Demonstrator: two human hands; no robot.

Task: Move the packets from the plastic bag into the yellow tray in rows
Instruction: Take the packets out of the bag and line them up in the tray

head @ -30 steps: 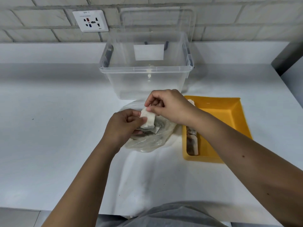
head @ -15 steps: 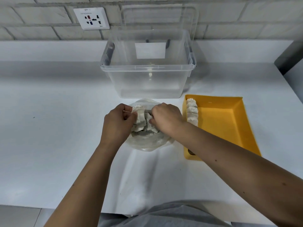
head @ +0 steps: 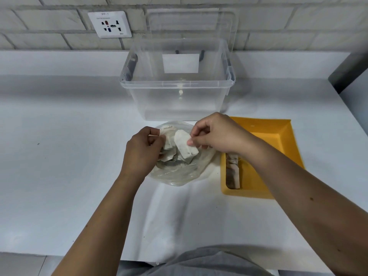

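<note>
Pinching one packet (head: 186, 148) by its edge above the plastic bag (head: 179, 176), the right grip (head: 217, 136) sat closest to the yellow tray (head: 278, 140) just off to its right, while the left grip (head: 142, 150) clutched the bag's rim.

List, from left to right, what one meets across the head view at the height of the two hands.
left hand → packet pinched by the right hand → right hand → yellow tray
</note>
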